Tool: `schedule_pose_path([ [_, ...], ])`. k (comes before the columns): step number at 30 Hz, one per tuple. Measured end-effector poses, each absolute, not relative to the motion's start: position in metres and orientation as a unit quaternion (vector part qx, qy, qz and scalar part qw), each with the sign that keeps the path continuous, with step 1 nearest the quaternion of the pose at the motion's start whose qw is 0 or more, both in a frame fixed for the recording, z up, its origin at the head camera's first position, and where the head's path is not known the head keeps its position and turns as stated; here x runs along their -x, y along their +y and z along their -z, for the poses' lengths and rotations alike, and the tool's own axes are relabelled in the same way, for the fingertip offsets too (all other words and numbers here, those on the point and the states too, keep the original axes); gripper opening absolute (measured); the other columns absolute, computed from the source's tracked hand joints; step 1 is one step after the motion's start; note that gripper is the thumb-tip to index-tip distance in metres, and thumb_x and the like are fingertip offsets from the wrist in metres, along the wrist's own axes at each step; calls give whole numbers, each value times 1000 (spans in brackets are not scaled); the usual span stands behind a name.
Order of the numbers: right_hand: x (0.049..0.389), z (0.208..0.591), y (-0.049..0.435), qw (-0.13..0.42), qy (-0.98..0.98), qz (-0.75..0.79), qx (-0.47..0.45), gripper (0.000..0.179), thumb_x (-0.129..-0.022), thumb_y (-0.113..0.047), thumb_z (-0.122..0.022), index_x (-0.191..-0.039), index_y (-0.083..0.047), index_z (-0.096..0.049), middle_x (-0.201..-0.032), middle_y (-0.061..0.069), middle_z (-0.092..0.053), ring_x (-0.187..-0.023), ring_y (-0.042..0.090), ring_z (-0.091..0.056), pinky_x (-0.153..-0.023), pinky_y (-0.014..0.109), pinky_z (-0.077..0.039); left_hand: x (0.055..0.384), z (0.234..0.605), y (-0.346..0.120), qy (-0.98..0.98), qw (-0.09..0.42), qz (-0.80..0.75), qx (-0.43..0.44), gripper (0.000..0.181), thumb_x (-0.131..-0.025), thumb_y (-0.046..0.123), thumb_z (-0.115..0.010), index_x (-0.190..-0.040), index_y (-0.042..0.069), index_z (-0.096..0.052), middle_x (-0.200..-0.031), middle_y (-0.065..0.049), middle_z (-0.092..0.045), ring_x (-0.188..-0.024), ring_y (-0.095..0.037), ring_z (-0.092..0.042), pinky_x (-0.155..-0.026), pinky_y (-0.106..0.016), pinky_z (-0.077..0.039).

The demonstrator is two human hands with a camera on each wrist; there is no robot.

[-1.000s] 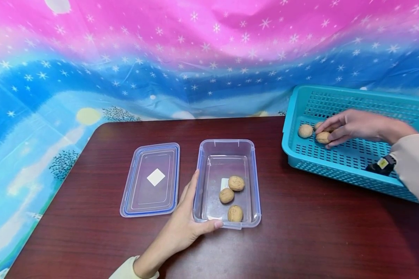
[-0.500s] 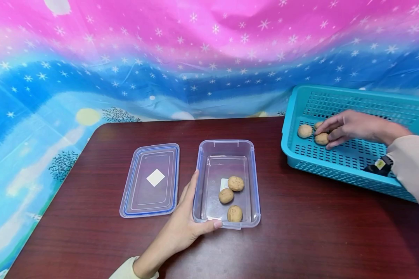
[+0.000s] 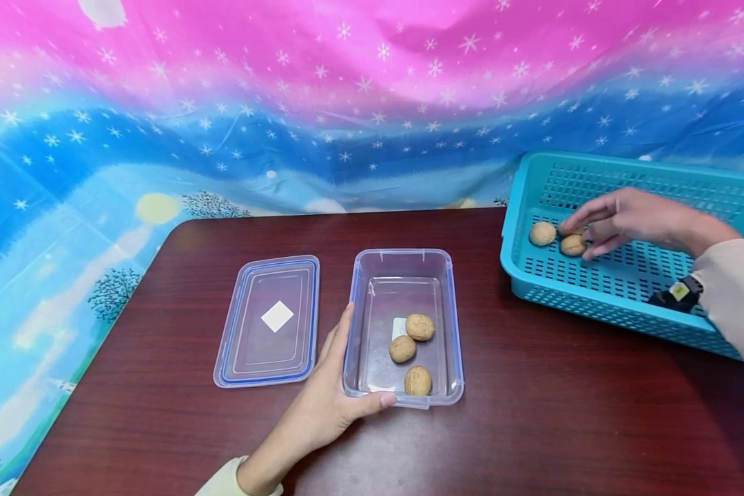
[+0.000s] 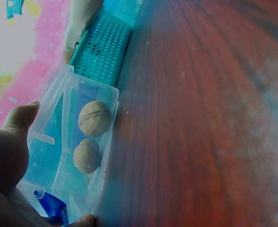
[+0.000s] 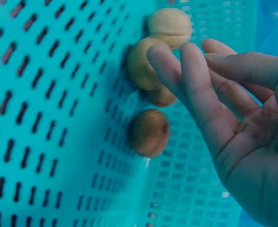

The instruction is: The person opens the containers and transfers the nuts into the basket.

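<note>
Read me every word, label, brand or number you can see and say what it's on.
Nothing can be read.
White sticker on the clear lid: no writing visible.
White label in the plastic box: too small to read.
Yellow label on the black wrist camera: too small and blurred.

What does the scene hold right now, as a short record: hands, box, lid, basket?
Left hand: grips the clear box at its near left corner
Right hand: inside the turquoise basket, fingers near the nuts, none visibly held
Box contents: three walnuts
Basket contents: four walnuts visible in the right wrist view
Lid: off the box, lying on the table to its left
</note>
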State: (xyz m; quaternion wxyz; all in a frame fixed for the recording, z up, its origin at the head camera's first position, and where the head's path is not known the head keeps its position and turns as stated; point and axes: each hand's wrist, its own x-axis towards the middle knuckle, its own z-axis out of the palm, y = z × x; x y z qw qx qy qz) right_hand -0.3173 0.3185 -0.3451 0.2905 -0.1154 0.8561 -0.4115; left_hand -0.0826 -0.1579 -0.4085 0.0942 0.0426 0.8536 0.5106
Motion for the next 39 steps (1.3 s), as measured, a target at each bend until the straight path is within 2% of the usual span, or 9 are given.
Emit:
schedule_pose_path([
  [7, 309, 322, 313, 233, 890, 370, 127, 36, -107, -14, -59, -142, -3, -62, -117, -2, -78, -97, 26, -78, -82, 39, -63, 82, 410, -156, 852, 98, -513, -43, 131, -74, 36, -95, -168, 43, -4, -174, 1, -19, -159, -22, -21, -125, -57, -23],
  [13, 296, 296, 295, 172, 927, 296, 151, 38, -104, -26, -67, -140, -16, -66, -125, -10, -74, -94, 15, -76, -80, 33, -59, 81, 409, -156, 853, 95, -512, -43, 131, -73, 37, -95, -168, 42, -5, -174, 1, -19, -159, -21, -21, -125, -56, -22],
  [19, 277, 277, 270, 128, 937, 263, 190, 32, -102, -28, -69, -135, -28, -70, -126, -17, -72, -109, -9, -59, -87, 42, -50, 81, 410, -157, 854, 95, -511, -41, 131, -74, 38, -95, -168, 42, -4, -174, 0, -19, -159, -23, -21, -125, -58, -22],
  [22, 264, 270, 253, 128, 935, 263, 203, 31, -102, -29, -71, -133, -31, -71, -129, -12, -71, -111, -6, -57, -86, 42, -51, 81, 410, -157, 853, 95, -511, -41, 132, -73, 37, -96, -168, 42, -4, -174, 0, -19, -160, -23, -20, -125, -58, -22],
  [24, 254, 266, 240, 141, 931, 269, 205, 32, -101, -30, -71, -133, -32, -71, -122, -4, -74, -99, 2, -62, -77, 37, -50, 81, 410, -157, 854, 95, -510, -40, 132, -74, 38, -96, -168, 42, -4, -174, -1, -19, -159, -24, -21, -125, -59, -22],
  [29, 237, 263, 212, 185, 907, 302, 228, 35, -101, -24, -71, -136, -26, -68, -124, 4, -72, -93, 13, -68, -64, 34, -50, 81, 410, -157, 855, 94, -508, -39, 132, -74, 38, -96, -168, 42, -4, -174, -2, -19, -160, -25, -21, -125, -59, -22],
  [30, 235, 263, 207, 187, 904, 304, 237, 35, -101, -23, -71, -135, -26, -69, -131, 3, -70, -101, 12, -69, -66, 33, -52, 81, 410, -157, 855, 95, -509, -39, 131, -74, 38, -96, -168, 42, -4, -174, -1, -19, -160, -25, -21, -125, -59, -23],
  [34, 228, 261, 187, 206, 887, 309, 274, 33, -101, -19, -72, -133, -26, -69, -128, -1, -71, -112, 14, -70, -78, 29, -58, 81, 409, -158, 856, 93, -508, -40, 131, -74, 38, -95, -168, 42, -5, -174, -2, -19, -160, -26, -21, -124, -60, -23],
  [39, 221, 264, 160, 231, 854, 335, 326, 32, -99, -16, -73, -131, -21, -71, -124, 0, -73, -113, 16, -70, -84, 30, -60, 81, 409, -158, 856, 90, -506, -43, 129, -75, 39, -94, -169, 40, -5, -174, -5, -19, -159, -29, -21, -124, -62, -23],
])
